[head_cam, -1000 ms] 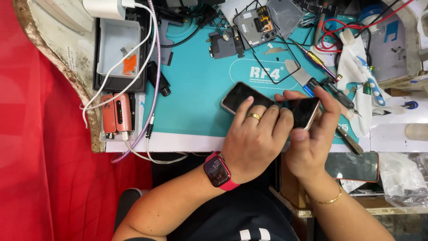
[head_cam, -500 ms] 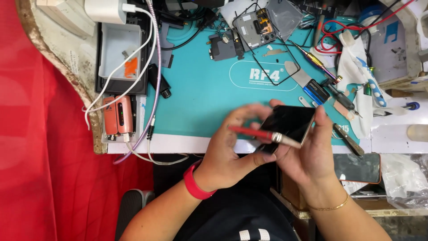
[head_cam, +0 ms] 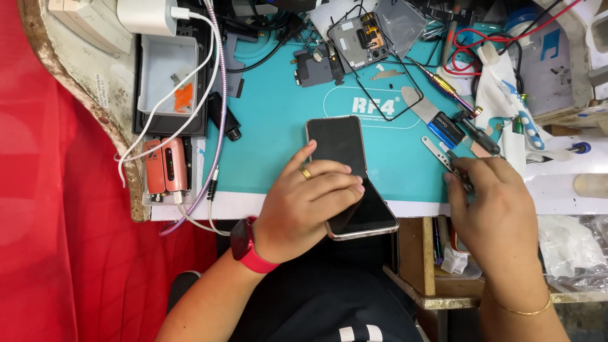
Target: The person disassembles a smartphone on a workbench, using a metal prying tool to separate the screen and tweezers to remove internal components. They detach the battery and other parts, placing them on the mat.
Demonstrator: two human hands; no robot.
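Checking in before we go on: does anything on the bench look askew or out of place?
Yes. The phone lies with its lower end past the front edge of the teal mat, held only by the left hand. The right hand is off at the tools. Loose phone parts lie scattered at the back.

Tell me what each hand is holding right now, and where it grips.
The left hand lies on the phone, fingers over its middle, pressing it to the mat. The right hand pinches thin metal tools at their near ends.
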